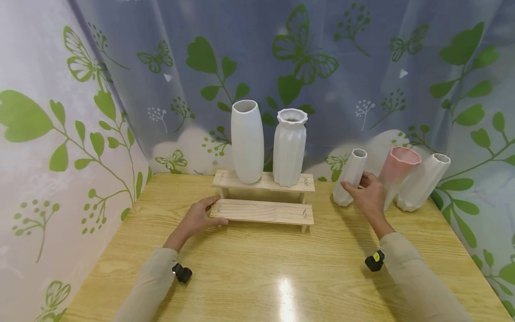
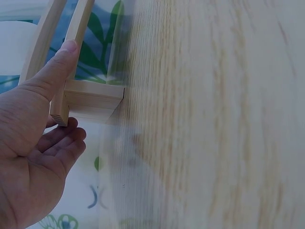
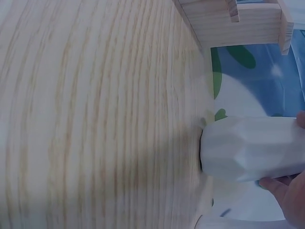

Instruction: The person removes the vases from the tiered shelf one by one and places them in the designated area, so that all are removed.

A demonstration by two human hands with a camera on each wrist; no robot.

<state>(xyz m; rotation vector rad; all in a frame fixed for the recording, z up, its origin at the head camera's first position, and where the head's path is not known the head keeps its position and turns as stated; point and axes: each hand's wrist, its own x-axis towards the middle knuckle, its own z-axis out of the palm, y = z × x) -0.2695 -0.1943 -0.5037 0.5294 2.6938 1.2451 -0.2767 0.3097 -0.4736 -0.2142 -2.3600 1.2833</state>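
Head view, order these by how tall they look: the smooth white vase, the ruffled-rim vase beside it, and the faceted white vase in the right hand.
1. Smooth white vase
2. Ruffled-rim vase, only slightly shorter
3. Faceted white vase in the right hand, tilted and clearly shortest

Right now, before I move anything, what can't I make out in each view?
Head view: part of the pink vase, hidden behind the right hand.
Head view: the inside bottom of the tall white vase, hidden by its own wall.
Right wrist view: the rim of the held vase, cut off by the right edge.
Left wrist view: the wooden stand's far end, cut off by the top edge.
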